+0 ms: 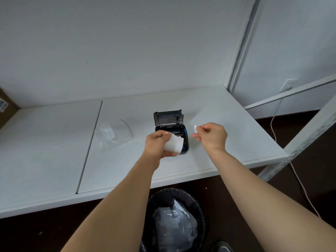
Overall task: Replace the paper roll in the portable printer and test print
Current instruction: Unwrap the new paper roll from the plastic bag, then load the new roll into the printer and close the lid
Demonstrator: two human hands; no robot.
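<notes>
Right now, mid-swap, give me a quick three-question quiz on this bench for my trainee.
1. True or false: the printer lid is open.
2. Which hand holds the paper roll? A) left hand B) right hand C) neither
3. Fill in: the clear plastic bag lies on the shelf to the ____ of the printer.

Key:
1. True; the lid stands tipped back.
2. A; the right hand pinches only a small white scrap.
3. Left.

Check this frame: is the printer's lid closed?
No, the printer sits on the table with its lid standing open, tipped back.
</notes>
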